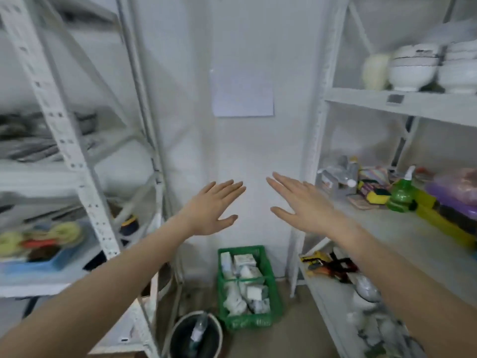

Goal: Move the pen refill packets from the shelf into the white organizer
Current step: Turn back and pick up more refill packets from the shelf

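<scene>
My left hand [215,206] and my right hand [300,204] are stretched out flat in front of me, palms down, fingers apart, holding nothing. They hover in the gap between two white metal shelving units, in front of a white wall. I cannot make out any pen refill packets or a white organizer in this blurred view.
The left shelf [85,182] carries a blue tray [38,263] with colourful items. The right shelf [402,104] holds white bowls [410,68], a green spray bottle [401,195] and sponges. On the floor stand a green crate [273,282] of boxes and a dark bucket [196,337].
</scene>
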